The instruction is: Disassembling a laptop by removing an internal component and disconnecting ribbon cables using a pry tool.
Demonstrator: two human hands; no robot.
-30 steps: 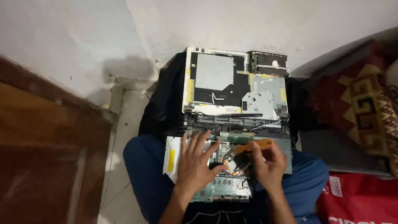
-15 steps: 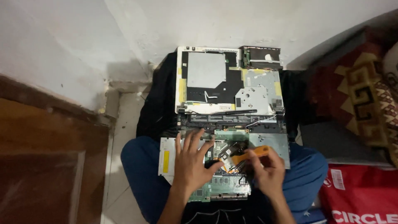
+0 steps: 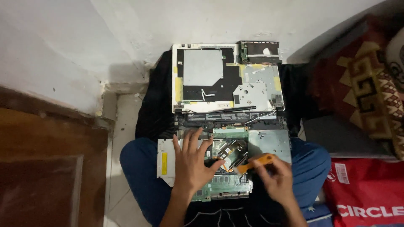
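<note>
Orange pry tool (image 3: 257,162) over the opened laptop base (image 3: 269,143) on your lap.

You hold the tool in your right hand (image 3: 275,178), fingers pinched round its right end; its long axis runs left to right, slightly tilted, and the pale tip points left and a little near, at the copper heat pipe and fan (image 3: 230,150) in the middle of the green circuit board (image 3: 223,185). Your left hand (image 3: 191,162) lies flat on the board just left of the tip, fingers spread and pointing far, thumb reaching right toward the tool. Left of that hand sits a white optical drive (image 3: 164,157). Beyond the base, the upturned white lid panel (image 3: 206,77) leans at the wall, a metal bracket plate (image 3: 259,86) beside it. A patterned cushion (image 3: 370,92) and a red bag (image 3: 370,193) lie to your right.
</note>
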